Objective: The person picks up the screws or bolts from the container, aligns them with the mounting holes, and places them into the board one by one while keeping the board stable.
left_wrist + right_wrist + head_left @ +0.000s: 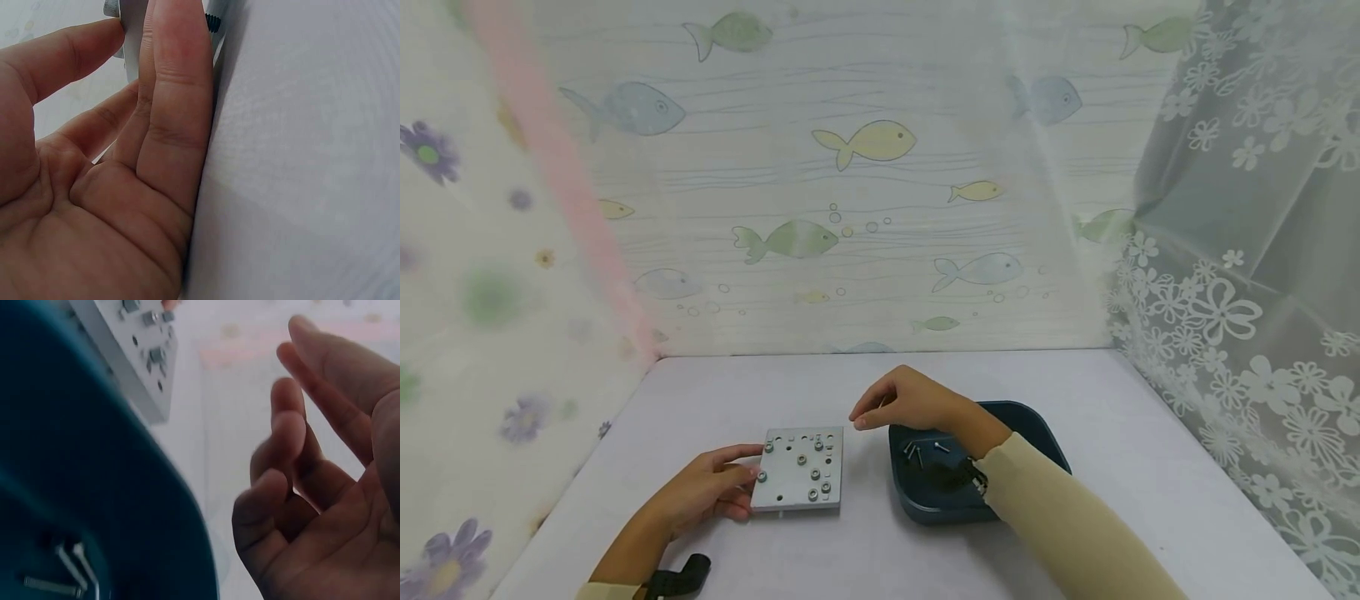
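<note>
A square silver metal plate (786, 481) stands on the white table, with several socket-head screws (801, 460) set in its top and some holes bare. My left hand (703, 489) holds it at the left edge, thumb and fingers against the side. In the left wrist view, a dark threaded screw end (214, 24) sticks out below the plate. My right hand (917, 404) hovers over the left rim of a dark blue tray (925, 512), its fingers loosely bent. The right wrist view shows thumb and forefinger apart, with nothing visible between them.
Several loose screws (917, 454) lie in the tray, which stands to the right of the plate. Printed fish curtain (865, 283) hangs behind the table, with a flowered cloth (520, 333) on the left and lace (1225, 333) on the right.
</note>
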The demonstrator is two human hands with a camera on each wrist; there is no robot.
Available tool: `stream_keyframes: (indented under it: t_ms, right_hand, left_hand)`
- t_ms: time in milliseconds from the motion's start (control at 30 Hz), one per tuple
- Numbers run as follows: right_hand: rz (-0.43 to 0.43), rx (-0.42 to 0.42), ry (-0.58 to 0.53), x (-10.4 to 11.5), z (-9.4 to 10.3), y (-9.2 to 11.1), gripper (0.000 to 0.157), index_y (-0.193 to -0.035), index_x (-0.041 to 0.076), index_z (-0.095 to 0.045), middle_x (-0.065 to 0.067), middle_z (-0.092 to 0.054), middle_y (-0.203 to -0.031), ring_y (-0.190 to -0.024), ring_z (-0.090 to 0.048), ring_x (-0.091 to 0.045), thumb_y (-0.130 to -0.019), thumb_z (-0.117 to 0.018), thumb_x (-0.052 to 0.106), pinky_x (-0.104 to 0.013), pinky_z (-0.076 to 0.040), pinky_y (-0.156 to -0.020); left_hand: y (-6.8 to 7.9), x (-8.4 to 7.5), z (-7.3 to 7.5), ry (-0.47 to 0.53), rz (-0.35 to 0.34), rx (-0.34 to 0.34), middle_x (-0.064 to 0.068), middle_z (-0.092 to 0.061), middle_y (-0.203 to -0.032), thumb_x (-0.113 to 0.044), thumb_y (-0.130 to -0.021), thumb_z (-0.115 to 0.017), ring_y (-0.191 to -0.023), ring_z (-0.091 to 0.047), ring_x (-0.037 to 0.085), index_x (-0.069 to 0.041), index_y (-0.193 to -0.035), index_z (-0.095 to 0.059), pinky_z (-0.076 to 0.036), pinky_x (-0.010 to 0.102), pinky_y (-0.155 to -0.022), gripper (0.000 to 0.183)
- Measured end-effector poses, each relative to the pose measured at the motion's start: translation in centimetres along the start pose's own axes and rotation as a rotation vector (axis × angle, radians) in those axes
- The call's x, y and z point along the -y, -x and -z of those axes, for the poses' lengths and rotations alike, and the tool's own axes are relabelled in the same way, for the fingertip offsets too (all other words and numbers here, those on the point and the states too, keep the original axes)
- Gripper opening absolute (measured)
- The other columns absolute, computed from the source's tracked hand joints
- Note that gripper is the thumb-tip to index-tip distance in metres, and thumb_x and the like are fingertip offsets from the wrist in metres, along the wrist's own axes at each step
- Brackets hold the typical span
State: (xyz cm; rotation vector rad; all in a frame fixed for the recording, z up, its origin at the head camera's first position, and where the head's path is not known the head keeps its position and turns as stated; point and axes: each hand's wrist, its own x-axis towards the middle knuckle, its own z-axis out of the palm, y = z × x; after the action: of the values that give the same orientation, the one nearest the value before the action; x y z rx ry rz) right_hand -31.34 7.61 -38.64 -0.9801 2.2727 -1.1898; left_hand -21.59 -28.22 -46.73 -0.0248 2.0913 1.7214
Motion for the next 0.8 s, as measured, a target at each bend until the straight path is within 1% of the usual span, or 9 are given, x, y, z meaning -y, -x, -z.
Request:
stream_keyframes:
  t_ms: [133,233,333,433,500,567,667,733,800]
  right_hand:
    - [-0.026,0.013,-0.037,-1.1,1.0,1.4,0.013,-0.104,0.031,-0.083,0.006,-0.079,-0.105,-0.100,-0.073,-0.018,-0.091,-0.081,0.035,-0.037,-0.060,-0.090]
    - [-0.052,0.015,-0.034,-2.1,1.6,2.4,0.016,-0.107,0.030,-0.082,0.006,-0.079,-0.107,-0.099,-0.072,-0.019,-0.092,-0.080,0.035,-0.041,-0.059,-0.084]
    - [-0.072,0.021,-0.020,-3.1,2.2,3.4,0.019,-0.110,0.029,-0.082,0.005,-0.078,-0.109,-0.098,-0.070,-0.020,-0.093,-0.078,0.036,-0.042,-0.058,-0.078]
    - [-0.092,0.014,-0.018,-4.2,2.8,4.4,0.020,-0.112,0.026,-0.082,0.004,-0.078,-0.112,-0.098,-0.069,-0.019,-0.094,-0.078,0.033,-0.037,-0.058,-0.075]
    - [-0.102,0.013,-0.021,-4.9,3.2,4.8,0.021,-0.114,0.024,-0.081,0.003,-0.078,-0.111,-0.093,-0.068,-0.016,-0.094,-0.078,0.031,-0.034,-0.058,-0.073]
    - [-0.107,0.025,-0.035,-5.4,3.5,5.3,0.024,-0.116,0.018,-0.081,-0.001,-0.079,-0.106,-0.083,-0.065,-0.015,-0.094,-0.078,0.028,-0.031,-0.056,-0.069]
    - [-0.114,0.068,-0.038,-6.1,3.7,5.6,0.028,-0.120,0.013,-0.079,-0.006,-0.077,-0.095,-0.071,-0.061,-0.012,-0.095,-0.077,0.026,-0.027,-0.054,-0.064]
    - [-0.126,0.089,-0.037,-6.4,3.7,5.8,0.029,-0.121,0.012,-0.078,-0.008,-0.074,-0.088,-0.066,-0.059,-0.012,-0.095,-0.076,0.024,-0.026,-0.053,-0.063]
    - [-0.148,0.098,-0.023,-6.7,3.8,5.9,0.028,-0.122,0.013,-0.078,-0.006,-0.074,-0.085,-0.064,-0.059,-0.011,-0.096,-0.076,0.024,-0.026,-0.053,-0.062]
  left_hand:
    - [0.0,0.0,0.1,0.003,-0.003,0.003,0.015,-0.072,-0.110,-0.034,-0.101,-0.067,-0.080,-0.071,0.023,-0.004,-0.161,-0.031,-0.065,0.038,-0.074,0.076]
    - [0.0,0.1,0.2,0.009,0.006,0.002,0.016,-0.072,-0.110,-0.034,-0.101,-0.067,-0.080,-0.071,0.022,-0.004,-0.161,-0.032,-0.065,0.038,-0.074,0.075]
    - [0.0,0.1,0.1,0.012,0.019,0.003,0.016,-0.073,-0.111,-0.033,-0.102,-0.067,-0.080,-0.072,0.022,-0.004,-0.161,-0.032,-0.065,0.038,-0.075,0.074]
    - [-0.1,0.0,0.0,0.005,0.015,0.008,0.016,-0.073,-0.111,-0.033,-0.102,-0.066,-0.081,-0.071,0.022,-0.004,-0.160,-0.033,-0.065,0.038,-0.075,0.074]
    - [-0.2,-0.1,-0.1,0.000,0.008,0.007,0.016,-0.072,-0.111,-0.034,-0.102,-0.067,-0.081,-0.071,0.022,-0.005,-0.160,-0.033,-0.064,0.038,-0.075,0.073]
    - [-0.2,-0.2,-0.1,-0.008,0.006,0.002,0.016,-0.072,-0.111,-0.034,-0.102,-0.066,-0.080,-0.071,0.022,-0.005,-0.160,-0.033,-0.064,0.038,-0.074,0.074]
    - [-0.1,-0.1,0.0,-0.011,0.014,-0.007,0.016,-0.072,-0.111,-0.034,-0.102,-0.067,-0.080,-0.071,0.023,-0.005,-0.161,-0.033,-0.064,0.038,-0.074,0.074]
    - [-0.1,0.0,0.1,-0.008,0.016,-0.008,0.016,-0.072,-0.112,-0.035,-0.102,-0.067,-0.081,-0.071,0.023,-0.005,-0.161,-0.033,-0.064,0.038,-0.075,0.074]
    - [-0.2,0.1,0.2,-0.001,0.013,-0.007,0.016,-0.072,-0.112,-0.035,-0.101,-0.067,-0.081,-0.071,0.023,-0.006,-0.161,-0.033,-0.065,0.038,-0.075,0.075]
